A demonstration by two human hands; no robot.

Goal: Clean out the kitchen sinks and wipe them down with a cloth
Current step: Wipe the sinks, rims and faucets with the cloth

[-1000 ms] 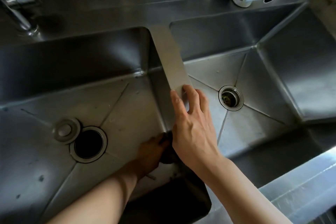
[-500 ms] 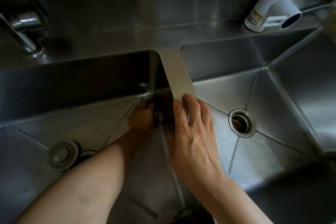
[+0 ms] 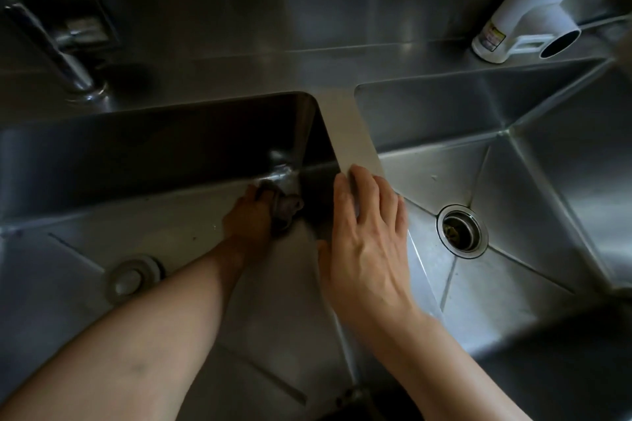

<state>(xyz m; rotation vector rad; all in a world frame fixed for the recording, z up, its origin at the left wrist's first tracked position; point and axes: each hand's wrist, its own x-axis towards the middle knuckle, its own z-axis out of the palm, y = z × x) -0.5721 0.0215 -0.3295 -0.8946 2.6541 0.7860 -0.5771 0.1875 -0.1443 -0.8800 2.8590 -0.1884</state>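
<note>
Nearest, the right hand (image 3: pixel 367 243) lies flat on the divider (image 3: pixel 352 137) between the two basins, fingers straight and slightly spread, fingertips reaching over its top edge; it covers the near stretch of the divider.

Left of the divider, in the left sink (image 3: pixel 85 249), a round metal stopper (image 3: pixel 131 278) lies on the floor, partly behind the left forearm, which hides the drain beside it. Farther in, the left hand (image 3: pixel 248 220) grips a dark cloth (image 3: pixel 285 210), bunched and pressed into the far corner just beside the divider's wall.

Right of the divider, the right sink (image 3: pixel 513 267) shows its open drain (image 3: pixel 461 231) with a strainer inside.

Beyond the divider, on the back ledge, a chrome faucet (image 3: pixel 61 58) stands far left and a white faucet (image 3: pixel 533 10) far right.
</note>
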